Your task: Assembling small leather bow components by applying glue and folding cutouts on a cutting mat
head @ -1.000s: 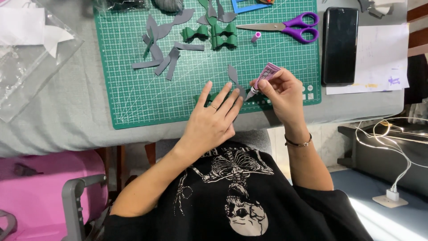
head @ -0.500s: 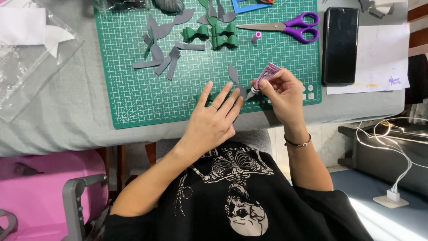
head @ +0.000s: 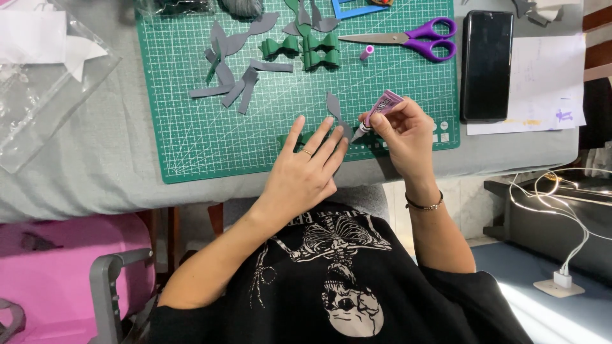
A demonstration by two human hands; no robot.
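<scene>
My right hand [head: 405,137] grips a small purple glue tube [head: 379,109], its tip pointing down-left at a grey foam piece [head: 334,105] on the green cutting mat [head: 210,143]. My left hand [head: 306,172] lies flat with fingers spread, pressing on a green foam bow piece [head: 288,139] that is mostly hidden under the fingers. The glue tip sits just right of my left fingertips.
Grey foam cutouts [head: 233,83] and two finished green bows [head: 309,51] lie on the mat's upper half. Purple-handled scissors [head: 417,38], a small purple cap [head: 366,52], a black phone [head: 488,64], white paper [head: 542,89] and a clear plastic bag [head: 44,108] surround it. A pink chair [head: 57,274] stands lower left.
</scene>
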